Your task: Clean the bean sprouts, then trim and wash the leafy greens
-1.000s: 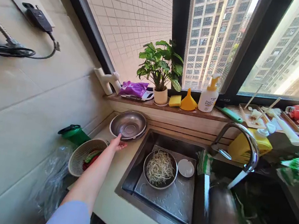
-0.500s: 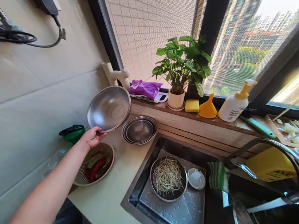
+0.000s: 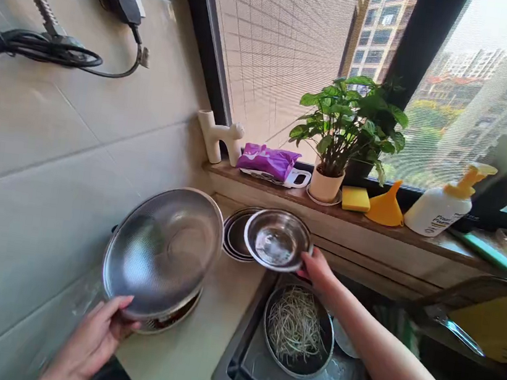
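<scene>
My left hand [image 3: 97, 334] grips the lower rim of a large perforated steel colander [image 3: 163, 253], tilted above a basket [image 3: 165, 327] that it mostly covers. At the sink's back left corner, my right hand [image 3: 315, 267] holds a small shiny steel bowl [image 3: 277, 240] by its right rim. Behind that bowl, nested steel bowls [image 3: 238, 235] stand on the counter, partly hidden. Below my right hand, a round pan of bean sprouts [image 3: 295, 329] sits in the sink, with a white dish [image 3: 346, 339] partly hidden behind my forearm.
Along the window ledge stand a white figurine [image 3: 223, 139], a purple packet [image 3: 269, 161], a potted plant [image 3: 328, 184], a yellow sponge [image 3: 355, 199], an orange funnel [image 3: 386, 206] and a pump bottle [image 3: 440, 208]. The faucet [image 3: 461, 334] is at the right.
The colander has come closer and lower in my left hand. My right hand has entered from the right, holding a small steel bowl. The view has shifted left.
</scene>
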Tool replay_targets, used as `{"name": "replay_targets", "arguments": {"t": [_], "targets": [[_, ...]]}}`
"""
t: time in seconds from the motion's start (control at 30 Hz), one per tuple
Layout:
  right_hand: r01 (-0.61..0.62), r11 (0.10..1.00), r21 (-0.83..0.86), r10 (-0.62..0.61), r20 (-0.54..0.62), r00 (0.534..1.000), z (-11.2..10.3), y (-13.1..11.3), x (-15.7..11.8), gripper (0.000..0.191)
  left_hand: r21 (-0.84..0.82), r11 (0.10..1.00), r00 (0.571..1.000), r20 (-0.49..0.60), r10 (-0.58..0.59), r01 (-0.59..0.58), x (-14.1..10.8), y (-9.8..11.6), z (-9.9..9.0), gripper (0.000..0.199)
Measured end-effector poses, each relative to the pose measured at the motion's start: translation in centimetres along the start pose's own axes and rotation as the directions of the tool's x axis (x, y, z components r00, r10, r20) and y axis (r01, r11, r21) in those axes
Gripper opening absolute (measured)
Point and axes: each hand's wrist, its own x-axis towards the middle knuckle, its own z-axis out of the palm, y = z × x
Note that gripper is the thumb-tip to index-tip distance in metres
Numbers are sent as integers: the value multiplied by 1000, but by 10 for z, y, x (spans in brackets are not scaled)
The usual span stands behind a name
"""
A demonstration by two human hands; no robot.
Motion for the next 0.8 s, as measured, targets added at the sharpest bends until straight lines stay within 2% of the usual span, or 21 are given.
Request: {"name": "replay_targets", "arguments": {"t": [0.07,0.13,0.17,0.23,0.33,0.43,0.5,0.53,0.63,0.7,0.73,0.8], "targets": [[-41,999,-5,41,-9,999,46,-8,20,24,64,997,998,45,45,-47,-15,-7,-6,10],[-87,995,38,86,37,996,67,-3,25,22,128,986,990,112,88,-102,-28,-14,-6,23],[-107,992,61,103,69,992,68,3,22,22,161,979,983,153,103,-128,-34,-16,-5,32],[-126,988,88,113,143,983,48,20,7,21,230,959,963,248,106,-165,-46,-23,3,51],[-52,998,28,47,152,987,-19,52,-34,25,326,927,920,390,49,-187,-65,-40,27,73],[114,978,-174,-120,-27,992,-96,86,-81,46,410,900,831,545,-113,-147,-90,-73,71,83],[175,913,-368,-252,-171,953,-141,104,-110,72,479,871,732,631,-258,-105,-113,-105,106,86],[164,871,-463,-300,-237,924,-162,113,-121,83,504,859,675,667,-316,-95,-127,-123,124,87],[-3,784,-621,-326,-415,849,-222,135,-148,95,527,841,507,762,-403,-123,-173,-176,171,88],[-108,831,-545,-239,-526,817,-262,147,-159,86,542,819,420,798,-432,-188,-204,-206,198,91],[-128,884,-450,-175,-571,802,-283,151,-163,76,563,792,393,801,-452,-237,-219,-219,212,91],[-129,966,-226,-44,-631,775,-324,158,-170,53,604,715,369,792,-486,-352,-249,-241,240,89]]}}
